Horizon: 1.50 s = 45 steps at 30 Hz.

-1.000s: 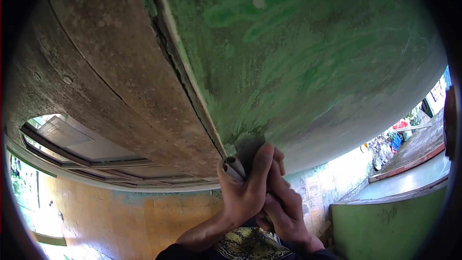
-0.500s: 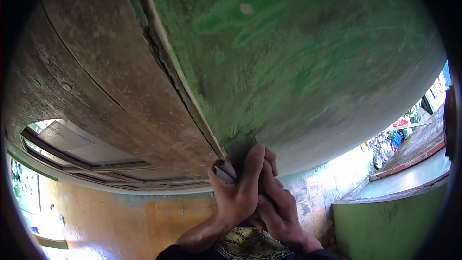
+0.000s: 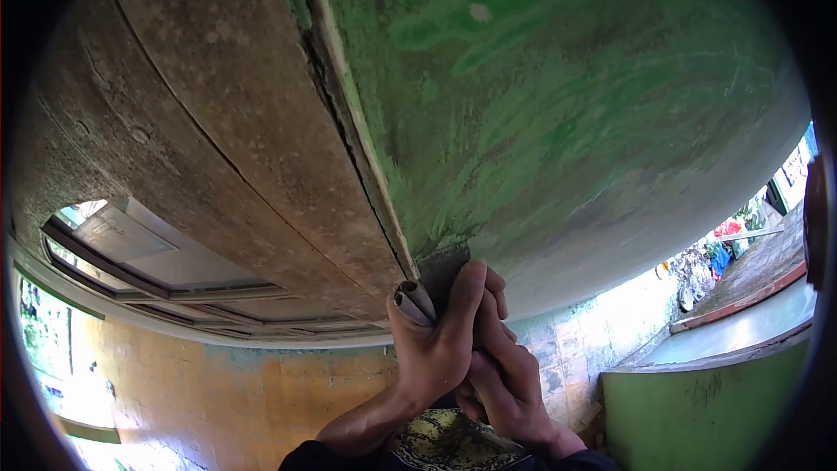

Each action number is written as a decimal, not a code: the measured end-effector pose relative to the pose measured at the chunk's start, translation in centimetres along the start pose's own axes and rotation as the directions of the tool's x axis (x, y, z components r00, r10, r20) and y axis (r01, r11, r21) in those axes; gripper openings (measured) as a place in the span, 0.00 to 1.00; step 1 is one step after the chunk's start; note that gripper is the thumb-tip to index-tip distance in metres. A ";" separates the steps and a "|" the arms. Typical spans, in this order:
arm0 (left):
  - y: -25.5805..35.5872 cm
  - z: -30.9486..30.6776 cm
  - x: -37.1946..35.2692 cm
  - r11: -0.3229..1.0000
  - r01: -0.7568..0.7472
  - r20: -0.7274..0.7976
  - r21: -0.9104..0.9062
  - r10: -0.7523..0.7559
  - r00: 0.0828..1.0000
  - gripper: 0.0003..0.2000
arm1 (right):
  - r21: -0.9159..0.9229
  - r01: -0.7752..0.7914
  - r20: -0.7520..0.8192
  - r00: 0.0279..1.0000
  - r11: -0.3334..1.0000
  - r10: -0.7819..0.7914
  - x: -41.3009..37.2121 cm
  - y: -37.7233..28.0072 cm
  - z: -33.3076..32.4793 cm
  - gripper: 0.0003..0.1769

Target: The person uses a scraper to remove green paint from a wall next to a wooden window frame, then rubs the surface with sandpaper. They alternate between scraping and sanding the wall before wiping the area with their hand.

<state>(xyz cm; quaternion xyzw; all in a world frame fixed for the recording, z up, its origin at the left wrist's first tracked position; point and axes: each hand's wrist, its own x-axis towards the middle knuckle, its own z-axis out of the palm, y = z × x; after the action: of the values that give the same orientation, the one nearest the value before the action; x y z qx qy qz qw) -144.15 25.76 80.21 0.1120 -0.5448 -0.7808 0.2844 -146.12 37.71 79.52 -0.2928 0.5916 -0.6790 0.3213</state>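
Observation:
My left hand [image 3: 432, 349] is closed around a grey, curled sheet that looks like sandpaper [image 3: 416, 303], its rolled ends sticking out beside the thumb. A dark flat part of the sheet lies against the green painted surface [image 3: 540, 122], close to the ridge [image 3: 370, 148] along its left side. Pressed up against the left hand, my right hand [image 3: 514, 384] is also closed, its fingers reaching the sheet's right side; their grip is partly hidden. Pale scuffs and scratches mark the green paint.
Left of the ridge runs a brown, weathered board [image 3: 235, 96] with a long seam. A framed window [image 3: 183, 262] is at the lower left, above a yellow-orange wall [image 3: 253, 392]. On the right stands a green low wall [image 3: 706, 410] with a pale ledge [image 3: 724, 336].
The board, ridge and green surface have shifted right in view. Both hands, still together on the sandpaper, appear slightly farther right; their grip looks the same.

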 end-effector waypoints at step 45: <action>-0.4 -0.4 0.0 0.999 -0.037 -0.031 0.018 0.037 0.999 0.19 | -0.086 0.053 -0.052 0.997 0.995 -0.057 -0.2 1.0 0.6 0.35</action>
<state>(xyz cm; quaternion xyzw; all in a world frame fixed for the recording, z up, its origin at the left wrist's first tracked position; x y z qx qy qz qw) -144.08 25.60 79.70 0.1166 -0.5490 -0.7688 0.3064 -145.43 37.44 78.57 -0.3036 0.6199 -0.6698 0.2737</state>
